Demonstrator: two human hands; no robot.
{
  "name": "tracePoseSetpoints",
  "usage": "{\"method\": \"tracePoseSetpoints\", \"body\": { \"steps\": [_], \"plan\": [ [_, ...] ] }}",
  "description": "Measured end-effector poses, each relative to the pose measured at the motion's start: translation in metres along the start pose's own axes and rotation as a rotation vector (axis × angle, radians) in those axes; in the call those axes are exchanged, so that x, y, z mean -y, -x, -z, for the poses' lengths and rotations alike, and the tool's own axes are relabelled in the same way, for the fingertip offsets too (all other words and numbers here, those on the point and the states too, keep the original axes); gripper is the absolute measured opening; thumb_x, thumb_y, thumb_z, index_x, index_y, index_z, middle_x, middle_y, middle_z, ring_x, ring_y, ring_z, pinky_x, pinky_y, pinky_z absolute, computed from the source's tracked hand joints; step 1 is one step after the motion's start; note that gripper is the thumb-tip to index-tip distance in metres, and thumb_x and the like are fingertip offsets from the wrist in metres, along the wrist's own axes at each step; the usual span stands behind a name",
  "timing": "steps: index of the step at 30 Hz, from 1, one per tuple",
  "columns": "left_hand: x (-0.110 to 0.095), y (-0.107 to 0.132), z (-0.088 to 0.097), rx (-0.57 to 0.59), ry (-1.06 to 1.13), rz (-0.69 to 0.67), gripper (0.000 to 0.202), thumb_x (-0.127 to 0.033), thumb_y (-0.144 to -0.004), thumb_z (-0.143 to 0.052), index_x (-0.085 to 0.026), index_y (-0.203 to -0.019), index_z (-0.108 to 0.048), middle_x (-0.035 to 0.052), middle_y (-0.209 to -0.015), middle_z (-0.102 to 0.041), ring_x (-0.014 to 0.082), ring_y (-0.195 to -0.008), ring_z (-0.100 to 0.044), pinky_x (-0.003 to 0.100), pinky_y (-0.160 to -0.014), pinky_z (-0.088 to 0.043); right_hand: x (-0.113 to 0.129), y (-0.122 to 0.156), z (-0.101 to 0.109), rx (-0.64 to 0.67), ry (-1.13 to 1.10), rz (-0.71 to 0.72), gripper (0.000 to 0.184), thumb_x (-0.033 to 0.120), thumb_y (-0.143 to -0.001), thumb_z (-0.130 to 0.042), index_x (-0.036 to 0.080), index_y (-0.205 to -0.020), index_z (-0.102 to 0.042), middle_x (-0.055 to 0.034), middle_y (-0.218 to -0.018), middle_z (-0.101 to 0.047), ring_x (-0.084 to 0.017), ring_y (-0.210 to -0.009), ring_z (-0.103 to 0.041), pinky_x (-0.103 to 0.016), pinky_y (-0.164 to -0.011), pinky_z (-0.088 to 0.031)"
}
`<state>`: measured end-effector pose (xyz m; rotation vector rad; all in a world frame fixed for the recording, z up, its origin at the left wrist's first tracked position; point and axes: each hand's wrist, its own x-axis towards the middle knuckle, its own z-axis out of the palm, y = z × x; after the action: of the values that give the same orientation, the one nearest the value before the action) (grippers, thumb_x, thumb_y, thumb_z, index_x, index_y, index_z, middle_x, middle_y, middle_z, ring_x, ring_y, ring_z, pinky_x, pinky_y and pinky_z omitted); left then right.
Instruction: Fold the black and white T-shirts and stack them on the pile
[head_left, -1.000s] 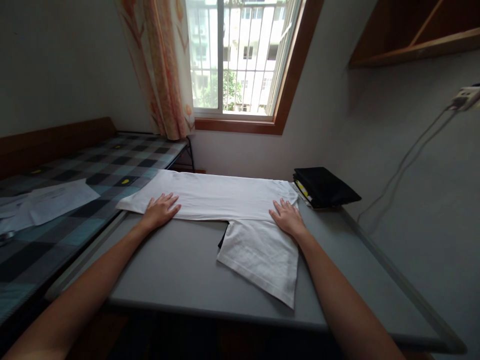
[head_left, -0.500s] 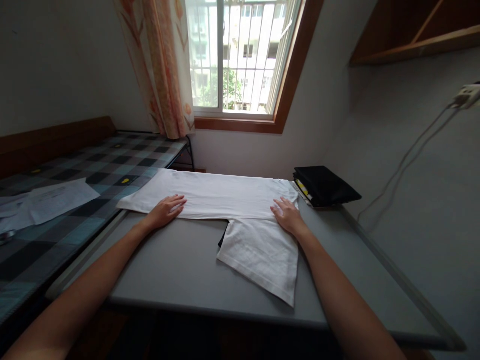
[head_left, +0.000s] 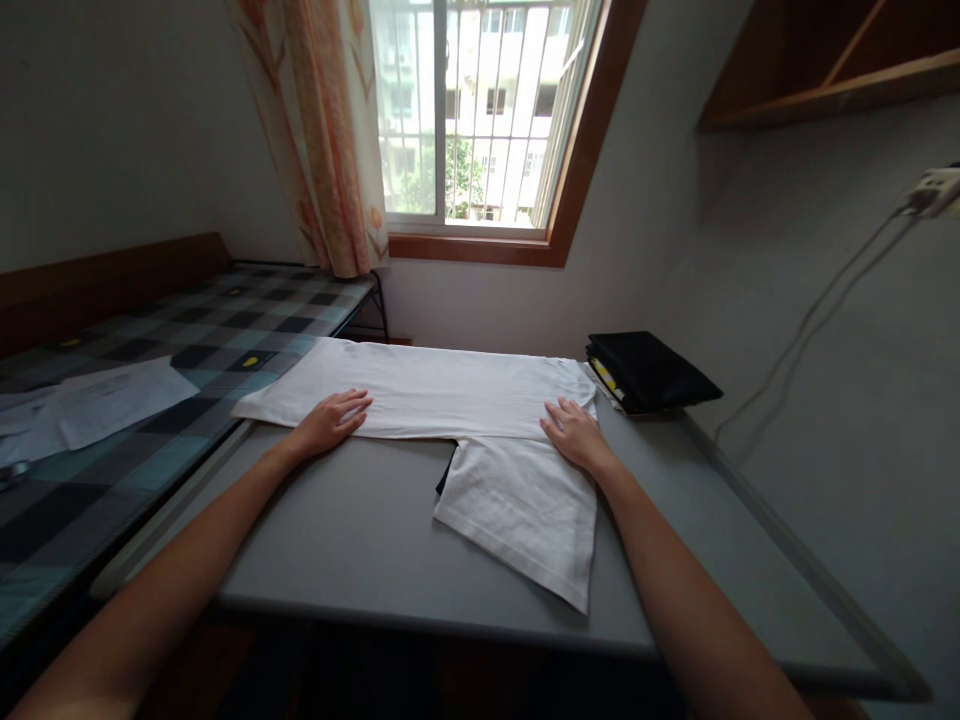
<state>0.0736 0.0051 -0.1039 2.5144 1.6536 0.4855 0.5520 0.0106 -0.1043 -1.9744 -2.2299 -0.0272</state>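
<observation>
Both of your hands are open, palms down, gripping nothing, and both press on the white shirt point(head_left: 450, 390), which lies spread across the far half of the grey table point(head_left: 352, 530). Going from the left: the bed point(head_left: 225, 340) with its checked cover runs alongside the table, with loose papers point(head_left: 112, 395) on it, and the shirt's left end reaches the table edge on that side. Your left hand point(head_left: 330, 422) rests on the near edge of the shirt's left part, fingers spread and pointing right and far. In the middle a sleeve point(head_left: 525, 510) sticks out toward you from the folded body and lies flat on the table. Your right hand point(head_left: 574, 435) sits where that sleeve meets the body, near the shirt's right end. At the far right a black stack point(head_left: 649, 372) lies just beside the shirt. I judge you are smoothing a fold, with the body pinned flat; the next move calls for handling that loose sleeve without dragging the body crooked. Against a second ago, your left hand has slid a little to the right along the edge; your right hand and the shirt have hardly shifted
</observation>
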Motion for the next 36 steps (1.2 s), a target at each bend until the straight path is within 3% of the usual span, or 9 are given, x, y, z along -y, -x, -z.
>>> {"method": "tracePoseSetpoints", "body": {
  "steps": [3,7,11,36],
  "plan": [
    [-0.004,0.001,0.002,0.029,-0.048,0.059,0.066,-0.06,-0.093,-0.027,-0.019,-0.137,-0.053,0.007,-0.148,-0.045,0.0235,-0.14,-0.034,0.041,-0.116,-0.025,0.001,0.001,0.001,0.002,0.003,-0.003,0.052,0.043,-0.096,-0.037,0.018,-0.14,-0.05,-0.0141,-0.15,-0.041,-0.03,-0.138,-0.035,-0.041,-0.113,-0.027],
    [-0.001,0.003,0.008,0.046,-0.19,0.344,0.064,-0.057,-0.094,-0.025,-0.023,-0.144,-0.044,0.0058,-0.154,-0.034,0.0294,-0.143,-0.028,0.054,-0.115,-0.018,0.001,0.001,0.002,0.008,0.003,-0.009,0.052,0.043,-0.096,-0.037,0.019,-0.14,-0.05,-0.0127,-0.15,-0.04,-0.03,-0.138,-0.035,-0.042,-0.113,-0.027],
    [0.01,0.006,0.013,0.029,-0.269,0.514,0.065,-0.054,-0.094,-0.025,-0.019,-0.146,-0.042,0.0099,-0.154,-0.034,0.0313,-0.143,-0.027,0.051,-0.115,-0.019,0.0,0.0,0.0,0.006,-0.004,-0.015,0.052,0.044,-0.096,-0.036,0.019,-0.14,-0.049,-0.0119,-0.15,-0.041,-0.03,-0.138,-0.035,-0.042,-0.112,-0.028],
    [0.015,0.005,0.011,0.09,-0.294,0.532,0.066,-0.051,-0.093,-0.025,-0.019,-0.15,-0.034,0.0097,-0.156,-0.028,0.0317,-0.144,-0.024,0.05,-0.115,-0.018,0.001,0.001,0.001,-0.01,0.008,-0.007,0.051,0.041,-0.096,-0.037,0.018,-0.139,-0.051,-0.0128,-0.149,-0.042,-0.029,-0.137,-0.037,-0.041,-0.112,-0.029]
  ]
}}
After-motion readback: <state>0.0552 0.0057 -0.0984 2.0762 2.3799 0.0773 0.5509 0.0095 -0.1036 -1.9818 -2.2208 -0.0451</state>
